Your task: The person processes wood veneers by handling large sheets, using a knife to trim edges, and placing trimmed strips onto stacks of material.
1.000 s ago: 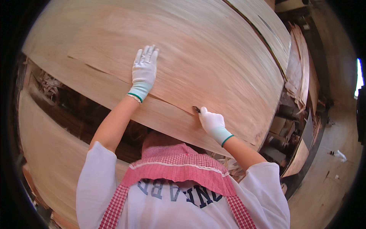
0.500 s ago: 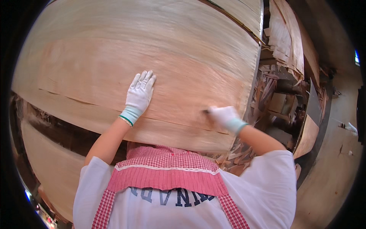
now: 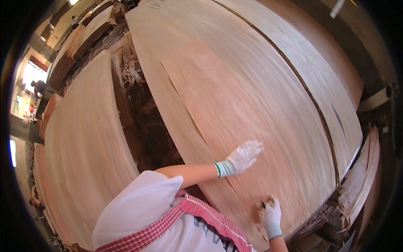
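My left hand [image 3: 242, 158], in a white glove with a green-edged cuff, lies flat on a reddish strip of wood veneer [image 3: 210, 96], its fingers stretched out. The strip rests on a broad, paler veneer sheet [image 3: 273, 84]. Nearer to me, my right hand [image 3: 272, 216], also gloved, is closed around a small dark object [image 3: 263, 205] at the strip's near edge. Only the tip of that object shows, so its kind is unclear. The fingers hide the rest of it.
Left of a dark gap [image 3: 153, 130] stands another stack of pale veneer [image 3: 84, 138]. A long dark split [image 3: 302, 82] runs along the sheets on the right. Ragged veneer offcuts [image 3: 359, 185] hang beyond the right edge. A person [image 3: 39, 87] is far off at left.
My view has swung left, bringing the second stack and the distant room into sight. The left hand still lies flat on the strip; the right hand stays closed on the dark object near the edge.
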`<state>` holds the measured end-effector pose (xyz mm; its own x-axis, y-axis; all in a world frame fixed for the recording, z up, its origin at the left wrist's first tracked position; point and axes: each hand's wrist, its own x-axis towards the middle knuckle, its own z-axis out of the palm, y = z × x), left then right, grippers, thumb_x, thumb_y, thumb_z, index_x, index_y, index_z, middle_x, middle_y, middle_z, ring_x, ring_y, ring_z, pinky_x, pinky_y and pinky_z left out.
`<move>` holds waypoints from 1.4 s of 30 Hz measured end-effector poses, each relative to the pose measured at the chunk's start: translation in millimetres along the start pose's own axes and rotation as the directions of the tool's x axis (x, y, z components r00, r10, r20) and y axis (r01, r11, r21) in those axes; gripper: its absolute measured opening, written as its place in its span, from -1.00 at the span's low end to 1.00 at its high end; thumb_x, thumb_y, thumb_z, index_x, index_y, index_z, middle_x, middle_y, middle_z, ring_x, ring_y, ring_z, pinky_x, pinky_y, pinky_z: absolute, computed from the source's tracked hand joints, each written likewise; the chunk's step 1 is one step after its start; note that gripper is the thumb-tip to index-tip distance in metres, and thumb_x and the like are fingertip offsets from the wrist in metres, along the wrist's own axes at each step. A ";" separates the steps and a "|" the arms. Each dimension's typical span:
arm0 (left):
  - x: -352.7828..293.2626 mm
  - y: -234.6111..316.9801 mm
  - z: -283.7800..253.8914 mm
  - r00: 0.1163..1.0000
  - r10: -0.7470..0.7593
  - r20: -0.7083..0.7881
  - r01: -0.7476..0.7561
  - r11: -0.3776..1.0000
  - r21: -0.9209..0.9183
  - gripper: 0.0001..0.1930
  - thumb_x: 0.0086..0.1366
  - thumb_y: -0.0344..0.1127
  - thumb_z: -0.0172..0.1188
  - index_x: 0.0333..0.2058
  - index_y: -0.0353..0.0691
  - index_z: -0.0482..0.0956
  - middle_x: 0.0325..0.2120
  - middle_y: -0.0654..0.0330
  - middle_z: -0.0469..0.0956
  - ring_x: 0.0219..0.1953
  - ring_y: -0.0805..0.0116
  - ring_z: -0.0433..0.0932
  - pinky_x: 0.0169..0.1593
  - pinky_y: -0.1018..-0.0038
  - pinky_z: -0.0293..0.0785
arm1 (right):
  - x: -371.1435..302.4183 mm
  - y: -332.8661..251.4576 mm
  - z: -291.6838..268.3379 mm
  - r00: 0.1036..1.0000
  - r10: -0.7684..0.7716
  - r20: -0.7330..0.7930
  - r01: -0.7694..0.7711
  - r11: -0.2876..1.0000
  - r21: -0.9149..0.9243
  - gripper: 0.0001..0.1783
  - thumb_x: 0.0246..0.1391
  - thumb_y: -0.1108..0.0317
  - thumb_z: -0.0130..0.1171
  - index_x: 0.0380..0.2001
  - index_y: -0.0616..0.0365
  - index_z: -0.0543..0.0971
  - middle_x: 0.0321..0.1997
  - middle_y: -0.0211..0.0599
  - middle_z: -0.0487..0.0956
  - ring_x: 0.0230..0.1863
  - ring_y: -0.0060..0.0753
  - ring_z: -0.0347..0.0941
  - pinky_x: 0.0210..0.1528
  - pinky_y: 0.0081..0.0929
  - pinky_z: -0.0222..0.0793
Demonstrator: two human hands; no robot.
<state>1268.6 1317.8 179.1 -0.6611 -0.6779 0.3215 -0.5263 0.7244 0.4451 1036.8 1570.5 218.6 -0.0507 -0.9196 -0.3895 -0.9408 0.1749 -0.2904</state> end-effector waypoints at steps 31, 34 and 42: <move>27.9 -544.7 -223.0 0.949 -0.284 -0.140 0.290 0.957 0.021 -0.46 0.07 -0.06 0.31 0.06 -0.02 0.52 0.05 0.20 0.45 0.15 0.18 0.34 0.23 0.31 0.28 | 608.2 -448.4 -85.6 0.885 -0.460 -0.072 0.403 0.834 -0.376 -0.82 0.17 0.20 -0.02 -0.34 0.05 0.47 -0.50 -0.17 0.61 -0.45 -0.02 0.58 -0.49 -0.11 0.46; 29.9 -534.9 -235.5 0.935 -0.347 -0.070 0.353 0.931 0.094 -0.54 0.17 -0.08 0.21 0.04 -0.04 0.53 0.05 0.20 0.45 0.15 0.16 0.34 0.23 0.29 0.27 | 517.4 -312.4 -98.7 0.957 -0.260 -0.127 0.207 0.922 -0.327 -0.73 0.19 0.07 0.02 -0.36 0.05 0.44 -0.53 -0.11 0.59 -0.48 0.04 0.54 -0.49 -0.05 0.42; 96.4 -295.0 -75.5 1.000 -0.007 -0.025 0.013 0.967 0.256 -0.53 0.34 -0.19 -0.03 0.19 -0.20 0.35 0.21 0.08 0.33 0.29 0.22 0.23 0.36 0.24 0.04 | 450.7 -256.8 -104.6 0.985 -0.105 -0.135 0.054 0.940 -0.337 -0.76 0.21 0.14 -0.01 -0.32 0.09 0.43 -0.45 -0.15 0.62 -0.38 0.00 0.58 -0.41 -0.09 0.46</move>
<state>1400.5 1029.3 141.9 -0.6437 -0.6860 0.3393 -0.6543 0.7233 0.2210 1220.4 1074.3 209.0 0.0038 -0.9721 -0.2347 -1.0000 -0.0041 0.0008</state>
